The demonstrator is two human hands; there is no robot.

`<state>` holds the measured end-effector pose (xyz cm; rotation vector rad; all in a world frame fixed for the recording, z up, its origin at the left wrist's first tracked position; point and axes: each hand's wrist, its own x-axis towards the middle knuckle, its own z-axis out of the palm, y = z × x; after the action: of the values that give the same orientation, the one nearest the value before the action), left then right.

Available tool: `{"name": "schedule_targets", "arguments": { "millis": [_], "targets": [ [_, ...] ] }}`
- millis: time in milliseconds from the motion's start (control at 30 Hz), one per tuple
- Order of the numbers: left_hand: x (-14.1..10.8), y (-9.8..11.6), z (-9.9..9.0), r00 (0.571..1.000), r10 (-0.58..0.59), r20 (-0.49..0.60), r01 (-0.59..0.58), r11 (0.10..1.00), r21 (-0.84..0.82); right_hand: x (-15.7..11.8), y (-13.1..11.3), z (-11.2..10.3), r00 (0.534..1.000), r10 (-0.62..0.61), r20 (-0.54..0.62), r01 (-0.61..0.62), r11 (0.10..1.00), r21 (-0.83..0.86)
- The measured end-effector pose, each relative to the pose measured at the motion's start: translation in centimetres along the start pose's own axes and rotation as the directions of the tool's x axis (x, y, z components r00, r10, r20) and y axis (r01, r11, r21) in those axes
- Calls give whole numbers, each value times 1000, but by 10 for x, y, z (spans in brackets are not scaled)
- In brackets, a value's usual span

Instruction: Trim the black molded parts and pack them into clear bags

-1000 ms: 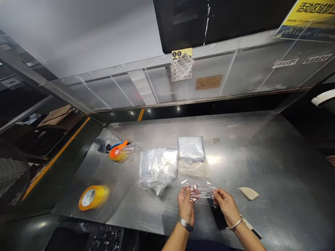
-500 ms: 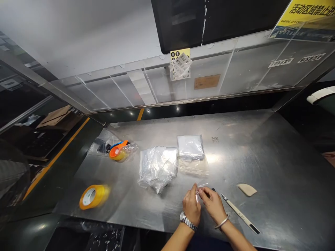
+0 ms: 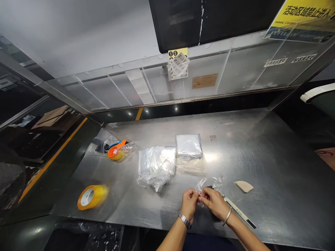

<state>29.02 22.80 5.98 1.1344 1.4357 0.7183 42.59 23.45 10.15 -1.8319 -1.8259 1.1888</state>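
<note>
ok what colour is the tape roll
The tape roll is orange-yellow with a white core, clearest in the head view.

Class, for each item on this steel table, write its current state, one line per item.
Clear plastic bag, gathered, held between both hands
Bare left hand, pinching the bag
Bare right hand, pinching the bag
Yellow tape roll, lying untouched
White-handled utility knife, lying flat
Folded clear plastic stack, flat, squared
Crumpled clear plastic bundle, loosely heaped

Steel table [image 3: 264, 167] bearing a yellow tape roll [image 3: 91, 197], clear plastic bags [image 3: 156, 168], a knife [image 3: 239, 212]
</note>
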Motion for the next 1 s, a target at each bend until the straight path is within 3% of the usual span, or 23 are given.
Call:
{"name": "schedule_targets", "arguments": {
  "millis": [133,267,400,533,600,733,833,1000],
  "targets": [
    [-3,-12,-2,990,8,-142,13,988,152,4,12,4,995,58,-81,-66,993,-94],
    [-15,-6,-6,943,228,-244,-112,905,409,3,8,18,994,-52,-101,33,984,-177],
    [-12,-5,-9,899,419,-130,-260,746,613,1,1,31,978,-176,-115,145,961,-237],
    [5,-21,-19,878,474,-65,-287,631,721,-6,19,36,963,-210,-170,165,956,-244],
    [11,-30,-25,880,470,-70,-263,604,753,-15,38,37,957,-151,-247,90,967,-240],
    [11,-40,-29,901,425,-84,-200,579,790,-38,79,50,906,117,-407,-214,956,-202],
    [8,-41,-25,923,378,-72,-172,573,801,-48,98,64,882,277,-381,-348,928,-131],
    [10,-40,-18,960,269,-78,-112,622,775,-57,104,63,891,379,-251,-376,925,63]
  ]
}}
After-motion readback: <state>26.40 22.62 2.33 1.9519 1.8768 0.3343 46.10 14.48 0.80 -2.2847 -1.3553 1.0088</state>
